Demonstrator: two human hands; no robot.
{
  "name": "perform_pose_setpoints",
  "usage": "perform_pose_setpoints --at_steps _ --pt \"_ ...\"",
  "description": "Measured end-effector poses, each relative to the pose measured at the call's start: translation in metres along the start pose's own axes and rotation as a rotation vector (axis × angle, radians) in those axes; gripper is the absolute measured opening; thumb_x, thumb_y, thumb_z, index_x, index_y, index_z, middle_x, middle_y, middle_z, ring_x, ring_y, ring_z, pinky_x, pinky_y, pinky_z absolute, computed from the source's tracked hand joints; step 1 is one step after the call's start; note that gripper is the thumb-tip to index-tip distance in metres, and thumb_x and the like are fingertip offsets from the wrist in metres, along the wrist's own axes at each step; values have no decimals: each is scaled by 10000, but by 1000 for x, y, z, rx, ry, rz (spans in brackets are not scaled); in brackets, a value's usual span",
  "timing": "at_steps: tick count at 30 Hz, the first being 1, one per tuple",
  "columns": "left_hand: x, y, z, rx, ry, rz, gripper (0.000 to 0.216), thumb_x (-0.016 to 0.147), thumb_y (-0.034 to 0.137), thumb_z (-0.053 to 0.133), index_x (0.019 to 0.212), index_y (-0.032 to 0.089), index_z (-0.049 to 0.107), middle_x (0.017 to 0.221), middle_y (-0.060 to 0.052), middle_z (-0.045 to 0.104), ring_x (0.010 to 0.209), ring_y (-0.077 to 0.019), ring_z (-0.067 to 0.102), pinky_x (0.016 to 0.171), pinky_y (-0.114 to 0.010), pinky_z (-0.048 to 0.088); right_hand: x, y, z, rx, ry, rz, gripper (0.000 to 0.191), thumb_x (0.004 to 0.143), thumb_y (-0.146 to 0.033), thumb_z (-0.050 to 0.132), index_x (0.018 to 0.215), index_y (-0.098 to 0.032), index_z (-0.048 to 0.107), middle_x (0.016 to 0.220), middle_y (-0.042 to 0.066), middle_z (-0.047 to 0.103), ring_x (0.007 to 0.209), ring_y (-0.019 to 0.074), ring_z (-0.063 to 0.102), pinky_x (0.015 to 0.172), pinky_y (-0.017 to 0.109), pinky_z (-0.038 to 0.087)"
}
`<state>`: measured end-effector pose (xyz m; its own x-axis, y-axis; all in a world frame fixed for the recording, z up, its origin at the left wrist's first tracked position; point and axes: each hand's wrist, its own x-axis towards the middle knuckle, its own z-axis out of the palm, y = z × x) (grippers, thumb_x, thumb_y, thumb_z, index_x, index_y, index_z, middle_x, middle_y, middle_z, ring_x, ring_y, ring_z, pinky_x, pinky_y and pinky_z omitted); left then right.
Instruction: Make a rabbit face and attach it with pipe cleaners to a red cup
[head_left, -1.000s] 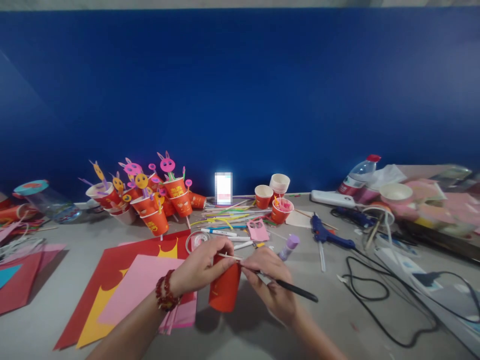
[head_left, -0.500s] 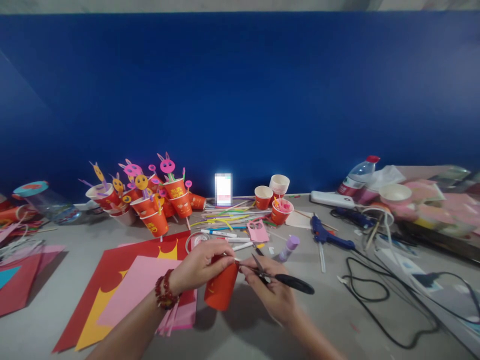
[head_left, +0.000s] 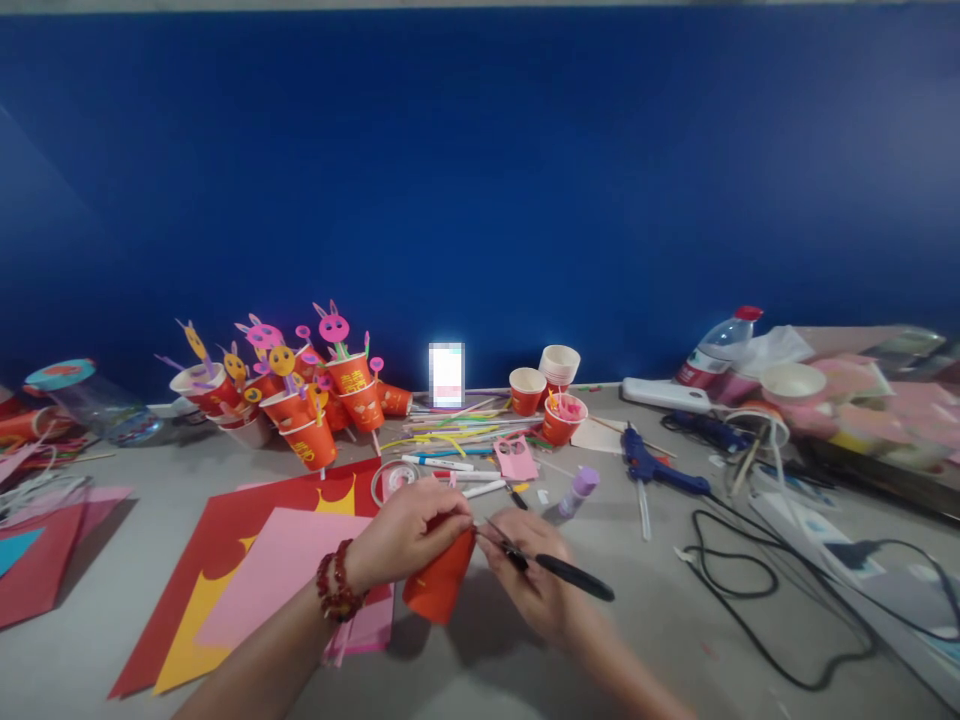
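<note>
My left hand (head_left: 409,535), with a red bead bracelet on its wrist, is closed around the bottom of an upside-down red paper cup (head_left: 439,585) held just above the grey table (head_left: 660,640). My right hand (head_left: 536,585) grips black-handled scissors (head_left: 551,568), whose blades point left and meet the cup's base beside my left fingertips. The thin stick seen earlier at the cup's base is hidden or too small to make out.
Red, pink and yellow paper sheets (head_left: 262,570) lie at my left. Behind stand decorated red cups (head_left: 315,400), loose straws and pens (head_left: 450,440), stacked cups (head_left: 559,370), a blue glue gun (head_left: 652,470), a glue stick (head_left: 579,490), black cables (head_left: 750,590) and a bottle (head_left: 716,350).
The scissors opened half a second ago and are now nearly closed at the cup's base. The cup has tilted a little more to the left. Both hands stay in place.
</note>
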<state>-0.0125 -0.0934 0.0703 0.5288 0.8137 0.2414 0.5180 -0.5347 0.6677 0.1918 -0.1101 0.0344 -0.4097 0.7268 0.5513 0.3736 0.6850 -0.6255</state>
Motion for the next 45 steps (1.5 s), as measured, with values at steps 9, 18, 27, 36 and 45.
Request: perform_pose_setpoints --at_steps 9,18,27,36,45 --pt "-2 -2 1 57 -68 -6 185 937 239 500 816 204 635 810 -18 688 790 -174 599 743 -269 425 9 -2 -14 40 -171 -179 230 971 -162 420 822 -213 588 760 49 643 702 181 588 634 279 440" --pt "0 -8 0 -154 -292 70 251 962 314 491 788 189 622 754 -6 650 709 -144 578 670 -231 406 16 1 -30 124 -397 -316 278 988 -190 372 892 -207 632 802 78 661 765 200 607 666 298 461" --pt "1 -8 3 -369 -428 20 456 954 557 446 741 184 596 691 8 558 672 -143 517 647 -242 397 15 2 -35 181 -498 -354 337 1021 -262 348 984 -221 680 897 90 728 868 208 657 760 308 504" --pt "1 -15 11 -580 -544 -69 470 892 610 538 712 176 563 679 21 503 652 -130 454 635 -243 372 13 13 -29 386 -501 -352 312 1014 -332 441 1077 -186 709 967 123 745 967 214 685 833 326 544" --pt "3 -19 15 -673 -584 -110 467 880 608 553 724 168 562 687 20 497 638 -120 427 620 -237 359 14 13 -27 372 -453 -350 224 988 -281 499 1001 -197 706 916 96 738 876 195 684 770 293 543"
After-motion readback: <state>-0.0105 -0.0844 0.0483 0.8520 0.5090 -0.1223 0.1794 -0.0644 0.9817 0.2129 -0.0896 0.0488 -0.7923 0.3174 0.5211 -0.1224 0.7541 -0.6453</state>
